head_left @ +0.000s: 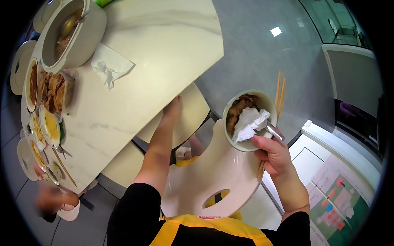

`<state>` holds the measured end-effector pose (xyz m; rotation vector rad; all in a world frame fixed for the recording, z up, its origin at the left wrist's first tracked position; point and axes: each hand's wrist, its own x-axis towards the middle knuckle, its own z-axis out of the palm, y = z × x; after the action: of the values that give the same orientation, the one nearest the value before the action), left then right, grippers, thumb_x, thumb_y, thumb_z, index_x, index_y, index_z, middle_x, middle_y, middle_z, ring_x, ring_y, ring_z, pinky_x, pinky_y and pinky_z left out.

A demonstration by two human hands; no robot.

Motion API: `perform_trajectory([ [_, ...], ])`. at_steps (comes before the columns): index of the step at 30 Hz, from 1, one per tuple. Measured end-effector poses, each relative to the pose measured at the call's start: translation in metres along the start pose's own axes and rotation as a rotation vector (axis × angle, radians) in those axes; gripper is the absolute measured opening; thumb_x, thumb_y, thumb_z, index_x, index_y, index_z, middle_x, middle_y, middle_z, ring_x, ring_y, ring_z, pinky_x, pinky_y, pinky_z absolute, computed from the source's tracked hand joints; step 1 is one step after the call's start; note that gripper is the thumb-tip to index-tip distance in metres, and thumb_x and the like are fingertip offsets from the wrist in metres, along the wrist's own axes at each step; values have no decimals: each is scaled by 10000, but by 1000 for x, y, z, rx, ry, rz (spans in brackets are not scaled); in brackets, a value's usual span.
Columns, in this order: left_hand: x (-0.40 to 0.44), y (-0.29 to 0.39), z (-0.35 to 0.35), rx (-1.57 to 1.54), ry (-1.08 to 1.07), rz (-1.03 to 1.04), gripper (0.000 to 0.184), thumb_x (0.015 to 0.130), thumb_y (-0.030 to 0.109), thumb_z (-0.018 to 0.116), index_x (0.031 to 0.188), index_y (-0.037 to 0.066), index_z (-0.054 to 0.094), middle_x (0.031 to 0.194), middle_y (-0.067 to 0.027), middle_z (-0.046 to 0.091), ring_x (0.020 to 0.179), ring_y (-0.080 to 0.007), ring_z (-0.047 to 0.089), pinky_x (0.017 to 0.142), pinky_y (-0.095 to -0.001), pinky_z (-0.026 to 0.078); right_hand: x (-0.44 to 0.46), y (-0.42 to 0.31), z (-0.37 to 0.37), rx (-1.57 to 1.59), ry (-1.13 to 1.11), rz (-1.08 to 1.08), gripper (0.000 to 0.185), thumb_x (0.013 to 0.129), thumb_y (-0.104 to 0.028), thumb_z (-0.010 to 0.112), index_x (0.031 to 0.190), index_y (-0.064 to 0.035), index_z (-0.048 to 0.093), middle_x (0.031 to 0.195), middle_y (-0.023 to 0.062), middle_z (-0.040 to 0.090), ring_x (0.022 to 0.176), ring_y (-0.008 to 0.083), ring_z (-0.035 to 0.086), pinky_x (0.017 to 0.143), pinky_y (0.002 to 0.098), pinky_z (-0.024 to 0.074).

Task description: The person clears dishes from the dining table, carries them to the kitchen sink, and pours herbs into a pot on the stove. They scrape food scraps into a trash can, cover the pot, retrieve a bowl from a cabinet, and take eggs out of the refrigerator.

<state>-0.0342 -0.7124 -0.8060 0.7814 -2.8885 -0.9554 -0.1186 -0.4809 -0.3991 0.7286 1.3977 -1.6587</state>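
Observation:
My right hand point(273, 156) is closed around a bowl point(227, 135), its thumb over the rim. Inside the bowl lie brown food scraps point(238, 108) and a crumpled white tissue point(251, 123). A metal spoon point(274, 131) rests over the rim by my thumb. A pair of wooden chopsticks point(280, 96) runs behind the bowl and past my hand, held along with it. My left arm stretches forward, and my left hand point(173, 107) is at the pale chair seat point(191, 117) beside the table edge. Its fingers are mostly hidden.
On the marble-look table point(164, 41) stand a large white pot point(92, 35) with a ladle, a container of meat point(53, 92) and several dishes. A used napkin point(111, 65) lies near the pot. Another person point(57, 201) sits at lower left. A pale chair point(201, 176) stands before me.

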Motion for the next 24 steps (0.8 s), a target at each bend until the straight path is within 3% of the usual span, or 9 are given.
perform_trajectory([
  [4, 0, 12, -10, 59, 39, 62, 88, 827, 154, 614, 837, 70, 638, 846, -118, 640, 809, -318, 620, 709, -416, 499, 9, 5, 2, -17, -36, 35, 615, 779, 28, 680, 1310, -98, 397, 1017, 7, 572, 710, 7, 522, 456, 133, 335],
  [6, -13, 34, -39, -214, -184, -226, 113, 841, 166, 617, 871, 63, 653, 846, -124, 651, 768, -288, 633, 701, -378, 502, 12, 11, 10, -57, -22, 47, 632, 764, 13, 711, 1301, -97, 397, 1011, 8, 575, 704, 5, 515, 465, 137, 328],
  [8, -41, 54, -70, -458, -115, -95, 146, 846, 164, 639, 913, 36, 652, 831, -110, 655, 741, -207, 634, 694, -310, 497, 11, 15, 17, -66, -38, 50, 665, 751, 2, 732, 1307, -102, 382, 1016, 6, 571, 711, 7, 509, 486, 148, 330],
  [12, -115, 115, -184, -932, 41, -290, 81, 844, 88, 676, 879, 16, 661, 806, -70, 654, 680, -80, 581, 624, -257, 488, 1, 23, 35, -158, -16, 61, 573, 770, 18, 697, 1260, -106, 426, 977, -11, 580, 675, -2, 500, 456, 144, 319],
  [15, -143, 162, -276, -1010, 272, -25, 71, 808, 42, 688, 879, 44, 682, 843, -60, 665, 686, -126, 596, 632, -266, 481, -17, 30, 49, -231, -77, 75, 692, 744, -35, 735, 1317, -114, 355, 1025, -4, 564, 762, 15, 506, 552, 166, 355],
  [16, -145, 172, -300, -1001, 287, -29, 71, 808, 42, 688, 879, 44, 682, 843, -60, 665, 686, -126, 596, 632, -266, 481, -25, 31, 59, -260, -112, 66, 673, 746, -33, 725, 1307, -116, 362, 1018, -6, 566, 751, 14, 505, 537, 168, 348],
  [18, -138, 187, -334, -487, 234, 388, 159, 772, -3, 679, 924, 42, 694, 848, -54, 627, 774, -195, 580, 678, -288, 469, -39, 35, 72, -296, -166, 60, 655, 748, -30, 716, 1297, -119, 370, 1010, -9, 567, 740, 14, 503, 523, 171, 340],
  [21, -144, 193, -359, -192, 212, 319, 165, 752, 67, 709, 916, 67, 713, 858, -49, 610, 785, -244, 547, 705, -331, 464, -43, 58, 78, -321, -272, 40, 594, 742, -20, 697, 1249, -129, 408, 992, -21, 570, 690, 17, 501, 472, 173, 315],
  [24, -163, 186, -382, -180, 191, 323, 171, 749, 141, 730, 913, 92, 723, 850, -41, 597, 797, -238, 518, 712, -345, 451, -53, 69, 89, -325, -337, 44, 582, 738, -18, 700, 1234, -132, 415, 995, -18, 572, 704, 20, 510, 479, 172, 323],
])
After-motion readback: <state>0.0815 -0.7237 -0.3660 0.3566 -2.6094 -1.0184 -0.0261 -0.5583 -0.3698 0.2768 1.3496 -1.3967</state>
